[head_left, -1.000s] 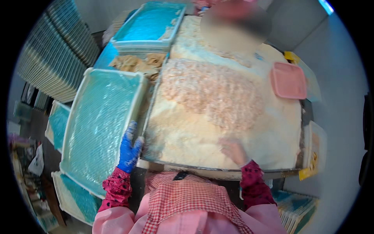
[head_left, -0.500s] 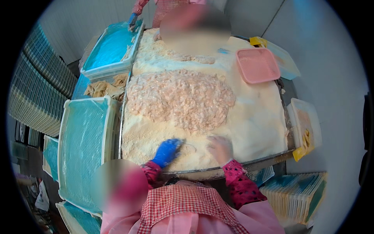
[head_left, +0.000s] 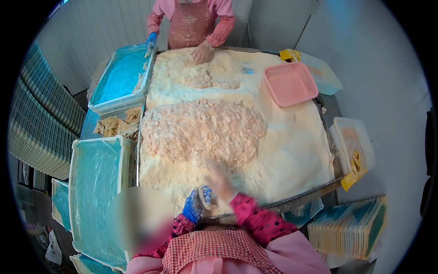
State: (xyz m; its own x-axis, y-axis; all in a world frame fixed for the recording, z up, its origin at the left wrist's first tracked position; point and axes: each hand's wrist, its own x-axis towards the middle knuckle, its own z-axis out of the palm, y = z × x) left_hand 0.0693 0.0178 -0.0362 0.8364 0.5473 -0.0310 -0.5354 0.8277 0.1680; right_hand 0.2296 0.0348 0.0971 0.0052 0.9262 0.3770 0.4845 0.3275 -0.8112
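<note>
A wide layer of pale, flour-like coating (head_left: 296, 155) covers the worktable. A heap of wet, pale pink raw meat pieces (head_left: 205, 130) lies in its middle. At the near edge my left hand (head_left: 194, 208), in a blue glove dusted white, is closed around a pale, coated meat strip (head_left: 206, 199). Just right of it and a little farther forward, my right hand (head_left: 220, 180) in a thin pale glove is over the coating by the heap's near edge. Motion smears its fingers, so whether they hold anything is unclear.
Across the table a co-worker's hand (head_left: 200, 51) rests on coated pieces. Blue-lined trays (head_left: 98, 182) and crumpled cloths (head_left: 116, 125) stand left. A pink basket (head_left: 290, 84) sits at the far right, a white tub (head_left: 353, 144) beside the table's right edge, and stacked trays (head_left: 349, 228) below.
My left hand has turned and now holds a coated strip near the table edge. My right hand has swung left, close to it. The view has shifted, bringing the co-worker's torso into sight.
</note>
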